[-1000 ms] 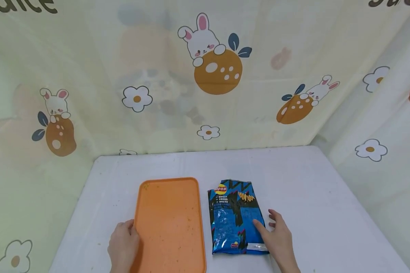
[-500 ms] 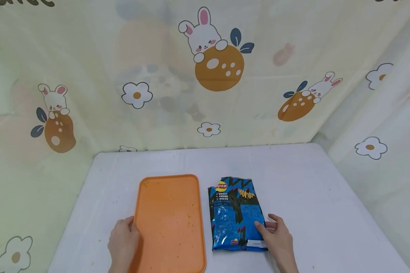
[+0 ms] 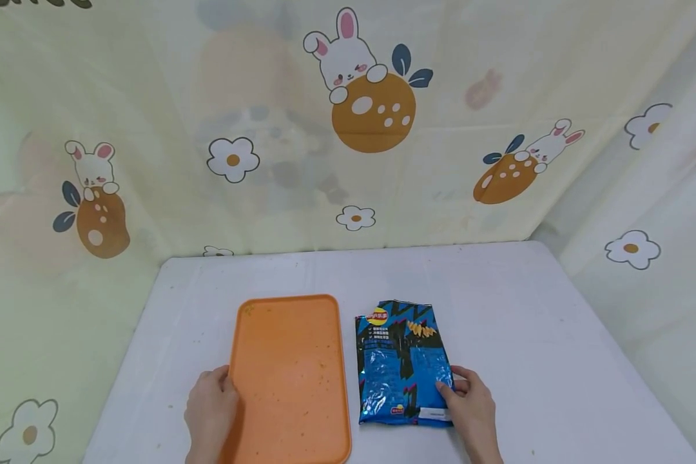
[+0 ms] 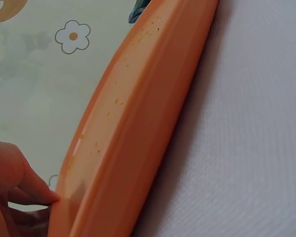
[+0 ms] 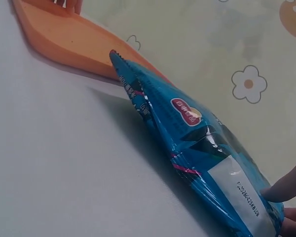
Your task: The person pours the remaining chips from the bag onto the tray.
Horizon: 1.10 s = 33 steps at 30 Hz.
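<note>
Left hand [image 3: 211, 412] grips the tray [image 3: 290, 380] by its left rim near the tabletop's front edge; right hand [image 3: 472, 409], spread flat a second ago, now pinches the bag [image 3: 402, 367]'s near right corner, seemingly ready to lift

On the blue chip bag [image 3: 403, 367] you can see a round red-and-yellow brand emblem [image 3: 377, 316] near its far end, with small white Chinese characters across it; they are too small for you to read. Below the emblem run a few lines of tiny white print, also illegible. In your right wrist view, the white label [image 5: 239, 189] at the bag's near end carries a printed number reading roughly "20250625", followed by more digits you cannot make out. At the top left corner, the backdrop curtain [image 3: 151, 96] shows only the cut-off bottoms of dark letters [image 3: 40, 2].
</note>
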Each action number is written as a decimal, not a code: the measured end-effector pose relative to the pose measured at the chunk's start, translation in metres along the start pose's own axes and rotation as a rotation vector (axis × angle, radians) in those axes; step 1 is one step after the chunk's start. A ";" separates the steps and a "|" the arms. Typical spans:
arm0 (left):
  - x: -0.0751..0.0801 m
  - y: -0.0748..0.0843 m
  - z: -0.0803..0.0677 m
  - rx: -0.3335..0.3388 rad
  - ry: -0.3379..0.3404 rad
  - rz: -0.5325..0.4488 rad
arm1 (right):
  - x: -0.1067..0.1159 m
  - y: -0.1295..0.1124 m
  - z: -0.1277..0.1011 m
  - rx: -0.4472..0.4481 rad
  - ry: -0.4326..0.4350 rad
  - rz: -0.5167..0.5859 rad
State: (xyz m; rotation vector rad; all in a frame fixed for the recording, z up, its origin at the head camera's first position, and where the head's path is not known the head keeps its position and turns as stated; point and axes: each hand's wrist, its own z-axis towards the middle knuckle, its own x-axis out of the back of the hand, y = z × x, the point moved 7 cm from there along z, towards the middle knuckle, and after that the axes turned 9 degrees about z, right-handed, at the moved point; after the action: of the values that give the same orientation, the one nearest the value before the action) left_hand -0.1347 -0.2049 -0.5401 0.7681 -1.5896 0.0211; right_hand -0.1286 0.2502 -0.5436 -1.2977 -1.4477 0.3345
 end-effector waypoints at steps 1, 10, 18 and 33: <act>0.000 0.000 0.000 0.003 -0.002 -0.003 | 0.000 0.000 0.000 -0.006 -0.003 0.008; -0.001 -0.001 0.000 0.014 0.003 -0.009 | 0.000 0.005 -0.001 -0.071 -0.074 0.138; 0.000 -0.001 0.000 0.009 0.012 -0.018 | -0.002 0.001 -0.001 0.004 -0.135 0.083; -0.001 -0.002 0.000 0.001 0.013 -0.024 | -0.010 0.014 -0.004 -0.072 -0.240 0.229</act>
State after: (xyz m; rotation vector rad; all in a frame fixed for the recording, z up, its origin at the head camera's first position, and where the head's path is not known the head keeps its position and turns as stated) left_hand -0.1342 -0.2062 -0.5417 0.7868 -1.5675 0.0096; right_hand -0.1207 0.2452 -0.5582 -1.5263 -1.5228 0.6118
